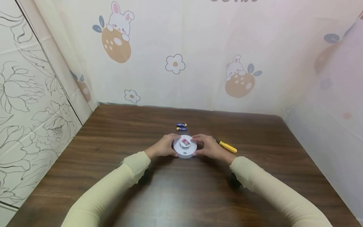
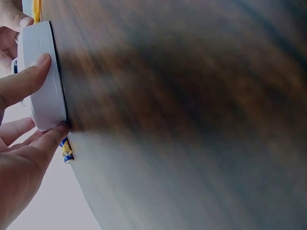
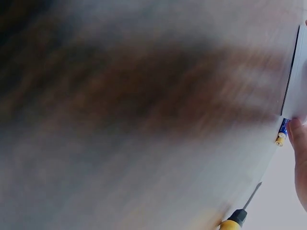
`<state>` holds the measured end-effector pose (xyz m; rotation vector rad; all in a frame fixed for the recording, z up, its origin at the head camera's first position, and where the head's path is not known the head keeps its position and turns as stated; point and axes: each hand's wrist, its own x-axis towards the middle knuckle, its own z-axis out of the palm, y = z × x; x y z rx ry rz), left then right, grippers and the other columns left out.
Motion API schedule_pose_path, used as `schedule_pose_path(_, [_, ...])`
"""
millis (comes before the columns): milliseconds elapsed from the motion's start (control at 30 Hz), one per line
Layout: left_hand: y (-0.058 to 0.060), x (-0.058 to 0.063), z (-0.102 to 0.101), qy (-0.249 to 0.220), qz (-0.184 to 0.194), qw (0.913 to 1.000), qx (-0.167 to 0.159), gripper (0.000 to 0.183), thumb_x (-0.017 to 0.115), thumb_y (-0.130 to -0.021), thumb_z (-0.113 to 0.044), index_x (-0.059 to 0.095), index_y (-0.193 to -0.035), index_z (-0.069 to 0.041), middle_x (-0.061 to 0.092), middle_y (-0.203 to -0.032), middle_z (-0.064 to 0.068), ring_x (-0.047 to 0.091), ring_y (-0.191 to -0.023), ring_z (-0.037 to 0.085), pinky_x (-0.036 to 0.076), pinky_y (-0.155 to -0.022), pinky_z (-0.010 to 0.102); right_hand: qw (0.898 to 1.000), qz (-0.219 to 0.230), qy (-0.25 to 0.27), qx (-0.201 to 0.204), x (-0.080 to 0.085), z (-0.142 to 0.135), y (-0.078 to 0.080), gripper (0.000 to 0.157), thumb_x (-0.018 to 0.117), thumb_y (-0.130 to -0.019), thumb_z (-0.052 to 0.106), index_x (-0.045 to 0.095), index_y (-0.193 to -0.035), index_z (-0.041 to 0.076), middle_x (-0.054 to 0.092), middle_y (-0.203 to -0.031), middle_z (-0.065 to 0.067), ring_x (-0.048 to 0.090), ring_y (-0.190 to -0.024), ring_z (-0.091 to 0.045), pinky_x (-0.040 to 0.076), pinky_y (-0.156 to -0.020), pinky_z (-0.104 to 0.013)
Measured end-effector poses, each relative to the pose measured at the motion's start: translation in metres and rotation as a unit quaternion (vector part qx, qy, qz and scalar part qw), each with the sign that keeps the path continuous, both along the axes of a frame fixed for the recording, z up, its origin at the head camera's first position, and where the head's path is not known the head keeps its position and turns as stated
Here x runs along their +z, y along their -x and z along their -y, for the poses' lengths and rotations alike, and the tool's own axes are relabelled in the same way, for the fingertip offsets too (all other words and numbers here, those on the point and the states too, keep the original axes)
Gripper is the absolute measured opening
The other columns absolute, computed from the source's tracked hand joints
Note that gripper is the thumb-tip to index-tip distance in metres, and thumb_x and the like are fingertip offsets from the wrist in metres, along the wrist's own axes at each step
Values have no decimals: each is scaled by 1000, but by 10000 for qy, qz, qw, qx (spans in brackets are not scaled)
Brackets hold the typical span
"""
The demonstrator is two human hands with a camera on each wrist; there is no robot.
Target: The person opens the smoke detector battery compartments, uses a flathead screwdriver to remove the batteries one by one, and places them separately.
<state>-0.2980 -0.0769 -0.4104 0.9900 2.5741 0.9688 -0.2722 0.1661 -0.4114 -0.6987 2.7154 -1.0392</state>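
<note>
A round white smoke detector with a red label on its raised centre lies face up on the brown wooden table. My left hand grips its left side, thumb at the near edge and fingers round the far edge. From the other side my right hand holds it the same way, with fingertips near the label. In the left wrist view the left thumb presses the side wall of the smoke detector. Only part of the right hand shows in the right wrist view.
Two blue and yellow batteries lie side by side just beyond the smoke detector. A screwdriver with a yellow handle rests right of my right hand, its shaft pointing toward the hand. A patterned curtain hangs behind the table.
</note>
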Motion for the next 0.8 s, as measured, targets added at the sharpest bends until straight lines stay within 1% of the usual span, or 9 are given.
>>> schedule_pose_path(133, [-1, 0, 1, -43, 147, 9999, 33, 78, 87, -68, -7, 48, -133, 8, 52, -131, 20, 49, -121, 31, 39, -106, 40, 10000, 5, 5, 8, -1, 1, 2, 58, 83, -75, 22, 62, -126, 7, 56, -130, -8, 51, -120, -26, 43, -102, -44])
schedule_pose_path(267, [-1, -2, 1, -65, 343, 9993, 144, 77, 85, -69, -5, 47, -136, 5, 50, -133, 18, 47, -122, 30, 39, -106, 41, 10000, 29, 19, -1, -3, 1, 4, 57, 83, -75, 22, 62, -126, 8, 56, -130, -8, 51, -119, -25, 43, -102, -44])
schedule_pose_path(433, [0, -4, 1, -26, 380, 9991, 180, 77, 84, -71, -6, 45, -138, 3, 47, -135, 18, 45, -123, 30, 38, -107, 42, 9999, 80, 73, 27, -5, 0, 8, 56, 83, -75, 23, 62, -125, 8, 56, -130, -8, 52, -119, -25, 44, -101, -43])
schedule_pose_path(533, [-2, -3, 1, -63, 465, 9987, 181, 79, 84, -72, -7, 43, -139, 2, 45, -136, 18, 44, -124, 30, 37, -107, 43, 9999, 86, 105, 56, -5, 0, 7, 55, 83, -75, 22, 62, -124, 8, 56, -130, -8, 52, -119, -24, 45, -101, -42])
schedule_pose_path(600, [-3, -2, 3, -75, 502, 9986, 166, 80, 83, -73, -9, 41, -141, 1, 44, -138, 17, 42, -125, 30, 36, -108, 43, 9999, 68, 67, 62, -4, -1, 7, 57, 83, -75, 21, 60, -126, 8, 56, -131, -8, 52, -119, -24, 45, -101, -42])
schedule_pose_path(700, [-6, 0, 8, -196, 480, 9986, 101, 81, 83, -74, -14, 40, -141, 1, 43, -138, 17, 41, -126, 30, 35, -108, 45, 10000, 49, 28, 20, -1, -3, 5, 61, 81, -78, 21, 56, -131, 8, 54, -133, -8, 51, -122, -24, 43, -102, -44])
schedule_pose_path(800, [-9, 4, 17, -215, 317, 9993, 22, 77, 80, -78, -17, 40, -141, 2, 40, -141, 19, 39, -129, 31, 34, -109, 46, 9999, -34, -9, -136, 7, -9, 3, 62, 78, -82, 21, 51, -136, 7, 51, -137, -9, 47, -126, -27, 40, -104, -49])
